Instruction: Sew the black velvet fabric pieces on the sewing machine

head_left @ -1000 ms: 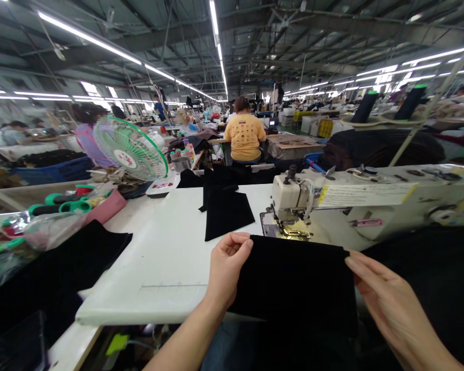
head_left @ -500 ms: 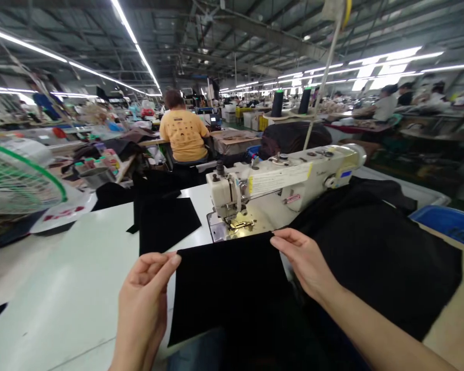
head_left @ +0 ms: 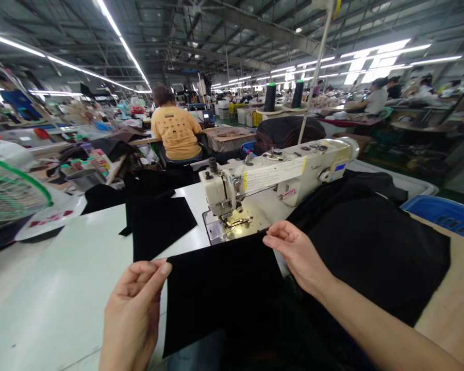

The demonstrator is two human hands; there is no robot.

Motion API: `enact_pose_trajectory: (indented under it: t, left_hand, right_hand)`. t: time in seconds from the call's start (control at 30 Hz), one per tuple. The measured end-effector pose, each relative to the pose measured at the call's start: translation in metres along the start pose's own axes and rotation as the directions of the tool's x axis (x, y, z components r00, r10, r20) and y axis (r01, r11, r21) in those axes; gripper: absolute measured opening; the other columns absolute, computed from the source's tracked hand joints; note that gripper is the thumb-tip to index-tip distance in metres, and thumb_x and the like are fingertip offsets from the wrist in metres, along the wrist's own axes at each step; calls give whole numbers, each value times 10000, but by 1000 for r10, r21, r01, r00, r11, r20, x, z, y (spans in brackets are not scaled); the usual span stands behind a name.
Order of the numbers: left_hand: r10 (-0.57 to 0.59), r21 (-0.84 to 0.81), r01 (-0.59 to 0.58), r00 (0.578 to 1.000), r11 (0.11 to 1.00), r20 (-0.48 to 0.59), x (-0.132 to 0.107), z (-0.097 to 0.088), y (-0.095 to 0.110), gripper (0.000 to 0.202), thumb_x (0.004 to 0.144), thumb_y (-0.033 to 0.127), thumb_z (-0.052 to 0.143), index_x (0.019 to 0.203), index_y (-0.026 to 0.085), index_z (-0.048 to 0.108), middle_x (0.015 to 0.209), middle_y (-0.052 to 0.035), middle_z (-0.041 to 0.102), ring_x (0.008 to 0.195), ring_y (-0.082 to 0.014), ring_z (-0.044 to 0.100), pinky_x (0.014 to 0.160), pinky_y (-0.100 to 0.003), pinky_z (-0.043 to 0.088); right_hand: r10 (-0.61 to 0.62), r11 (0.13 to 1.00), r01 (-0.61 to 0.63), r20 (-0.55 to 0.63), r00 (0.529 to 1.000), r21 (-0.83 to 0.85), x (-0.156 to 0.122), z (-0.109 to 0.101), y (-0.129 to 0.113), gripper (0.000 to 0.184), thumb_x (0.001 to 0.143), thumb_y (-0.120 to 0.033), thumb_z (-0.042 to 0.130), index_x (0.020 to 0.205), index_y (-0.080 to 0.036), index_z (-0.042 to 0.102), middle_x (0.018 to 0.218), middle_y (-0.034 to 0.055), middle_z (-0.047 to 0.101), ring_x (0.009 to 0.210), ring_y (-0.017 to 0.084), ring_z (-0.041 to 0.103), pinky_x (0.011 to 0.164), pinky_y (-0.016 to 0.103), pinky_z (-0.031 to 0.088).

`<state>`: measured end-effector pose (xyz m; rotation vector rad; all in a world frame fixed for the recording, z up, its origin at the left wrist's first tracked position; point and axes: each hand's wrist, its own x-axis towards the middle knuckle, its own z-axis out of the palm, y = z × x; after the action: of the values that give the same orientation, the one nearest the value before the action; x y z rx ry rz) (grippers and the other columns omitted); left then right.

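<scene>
A piece of black fabric (head_left: 220, 288) is stretched between my hands along its top edge and hangs toward my lap. My left hand (head_left: 137, 304) pinches its upper left corner between thumb and fingers. At the upper right corner, my right hand (head_left: 294, 252) grips the edge the same way. Just beyond that edge stands a white sewing machine (head_left: 263, 175), its needle area and shiny plate (head_left: 235, 226) lit yellow. The fabric's edge lies in front of the plate, and the lower part fades into dark folds.
More black fabric pieces (head_left: 160, 226) lie left of the machine, and a large black cloth (head_left: 371, 242) covers the right side. A blue basket (head_left: 444, 219) sits at far right, a green-rimmed fan (head_left: 15, 180) at left. Ahead sits a person in a yellow shirt (head_left: 176, 131).
Both hands and the fabric between them sit slightly farther left in view, with the left hand a little lower. The whole scene has shifted left as well. Both pinches are kept.
</scene>
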<state>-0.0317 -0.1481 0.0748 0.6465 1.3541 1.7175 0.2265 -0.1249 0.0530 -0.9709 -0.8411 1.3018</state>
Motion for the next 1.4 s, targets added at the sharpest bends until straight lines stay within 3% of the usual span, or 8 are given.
enact_pose_trajectory:
  t: [0.27,0.4,0.5,0.57,0.73,0.9,1.17,1.4]
  left_hand:
    - [249,138,-261,963,955,103,15,-9,39,311,524,209,876,653,200,593,757,25,711,779,-143,652,740,-218,525]
    - [295,444,-502,840,743,455,53,22,64,199,669,177,774,670,189,576,772,-12,714,741,-161,648,723,-272,481]
    - [73,576,-657,688,486,722,87,54,33,149,686,69,647,654,199,580,652,19,633,632,-148,566,641,-266,428]
    - [23,578,-676,658,457,752,102,69,-5,195,641,19,622,616,205,566,602,35,593,603,-145,533,611,-263,397]
    - [29,573,-660,667,486,744,102,75,-79,234,678,22,586,615,218,474,604,37,548,592,-137,497,589,-260,371]
    - [59,603,-620,720,502,692,100,67,-91,186,704,66,571,672,221,474,683,24,574,674,-145,536,658,-265,420]
    - [-12,662,-565,756,492,655,130,90,-93,151,666,120,635,684,207,513,638,31,587,610,-132,543,594,-250,400]
    - [-21,673,-571,755,470,655,132,97,-91,160,696,153,677,705,199,524,634,31,596,602,-135,561,565,-242,394]
  right_hand:
    - [14,946,88,310,951,-312,-5,4,-12,298,737,-230,740,997,-212,594,880,-22,621,820,142,577,797,299,462]
    - [-19,791,314,492,870,-525,-28,14,2,154,777,-133,615,848,-226,514,813,-33,540,775,149,528,746,299,450]
    - [41,751,302,498,866,-587,-43,13,28,142,809,-106,573,793,-227,499,762,-32,537,739,155,537,700,290,459]
    - [48,712,325,505,862,-622,-46,5,46,153,834,-85,557,774,-222,522,764,-18,572,741,163,564,691,293,472]
    - [-70,396,724,767,637,-565,-40,-25,60,211,894,-13,513,935,-205,591,903,42,651,849,199,591,763,333,507]
    - [-70,73,898,896,439,-434,-30,-35,54,237,904,-1,452,966,-177,597,858,67,645,806,222,578,704,345,496]
    - [-207,120,817,791,576,-564,-19,-23,64,197,814,-8,535,870,-184,605,922,61,637,859,217,569,741,356,479]
    - [-223,160,816,785,578,-556,-16,-19,70,245,770,19,534,865,-201,585,889,45,655,849,214,599,770,366,491]
